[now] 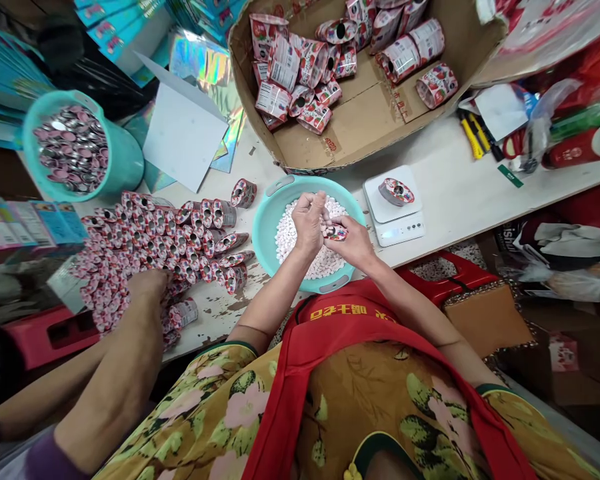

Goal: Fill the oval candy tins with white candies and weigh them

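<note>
Over a turquoise basin of small white-pink candies, my two hands work close together. My right hand is closed round a small printed strawberry pouch. Fingers pinched, my left hand is right at the pouch's upper side; what lies between its fingertips is too small to make out. Just right of the basin is a white digital scale with another strawberry pouch on its plate.
Many strawberry pouches stand packed on the left, where another person's hand reaches in. A turquoise bucket holds pink and silver pieces. Behind the basin is a cardboard box with pouches. Box cutters lie at right.
</note>
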A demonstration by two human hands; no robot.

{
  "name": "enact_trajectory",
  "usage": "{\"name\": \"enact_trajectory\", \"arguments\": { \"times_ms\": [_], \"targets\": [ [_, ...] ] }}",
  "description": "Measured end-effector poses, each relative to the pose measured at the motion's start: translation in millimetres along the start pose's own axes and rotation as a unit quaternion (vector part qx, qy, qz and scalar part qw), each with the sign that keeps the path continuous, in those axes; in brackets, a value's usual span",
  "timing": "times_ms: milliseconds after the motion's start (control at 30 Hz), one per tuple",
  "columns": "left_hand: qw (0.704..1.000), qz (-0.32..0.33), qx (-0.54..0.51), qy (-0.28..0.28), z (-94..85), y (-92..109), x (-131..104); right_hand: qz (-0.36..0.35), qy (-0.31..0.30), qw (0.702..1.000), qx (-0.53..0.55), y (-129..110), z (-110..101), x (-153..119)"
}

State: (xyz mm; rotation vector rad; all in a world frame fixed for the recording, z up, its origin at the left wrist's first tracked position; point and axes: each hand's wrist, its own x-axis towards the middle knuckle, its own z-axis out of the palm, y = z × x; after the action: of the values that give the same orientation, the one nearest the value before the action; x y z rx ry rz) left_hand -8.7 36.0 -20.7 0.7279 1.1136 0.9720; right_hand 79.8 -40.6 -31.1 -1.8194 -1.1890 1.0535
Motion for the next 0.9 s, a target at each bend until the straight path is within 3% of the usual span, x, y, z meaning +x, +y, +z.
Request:
{"name": "enact_trajectory", "arguments": {
  "times_ms": [200, 333, 433, 500, 600, 667, 733, 800, 900],
  "targets": [
    [0.999, -0.028, -0.021, -0.017, 3.6, 2.9, -4.3, -0.004, 0.006, 0.999, 0.05, 4.7, 3.6, -0.9],
    [0.992, -0.074, -0.079, -0.06, 3.1, 13.6, -2.7, 0.006, 0.004, 0.994, 0.111, 9.2, 7.1, -0.1],
    [0.985, -0.122, -0.105, -0.067, -10.1, 27.0, 6.2, -0.002, -0.008, 0.986, 0.165, 11.2, 4.9, -2.1],
    [0.985, -0.129, -0.109, -0.038, -26.5, 29.1, 16.7, -0.018, -0.028, 0.98, 0.199, 11.9, -0.2, -6.2],
    [0.987, -0.151, -0.051, 0.019, -55.3, 10.8, 32.6, -0.043, -0.054, 0.972, 0.226, 13.6, -9.7, -15.7],
    [0.978, -0.205, 0.035, 0.032, -71.3, -11.6, 37.6, -0.055, -0.066, 0.972, 0.218, 16.3, -14.8, -22.7],
    [0.962, -0.246, 0.114, 0.015, -81.6, -32.6, 36.5, -0.061, -0.079, 0.973, 0.207, 20.5, -18.3, -29.6],
    [0.957, -0.248, 0.153, -0.015, -85.9, -45.8, 32.3, -0.055, -0.082, 0.973, 0.209, 25.5, -21.4, -35.9],
    [0.956, -0.26, 0.125, -0.052, -83.5, -48.5, 27.6, -0.03, -0.064, 0.973, 0.221, 32.0, -29.7, -45.0]
  ]
}}
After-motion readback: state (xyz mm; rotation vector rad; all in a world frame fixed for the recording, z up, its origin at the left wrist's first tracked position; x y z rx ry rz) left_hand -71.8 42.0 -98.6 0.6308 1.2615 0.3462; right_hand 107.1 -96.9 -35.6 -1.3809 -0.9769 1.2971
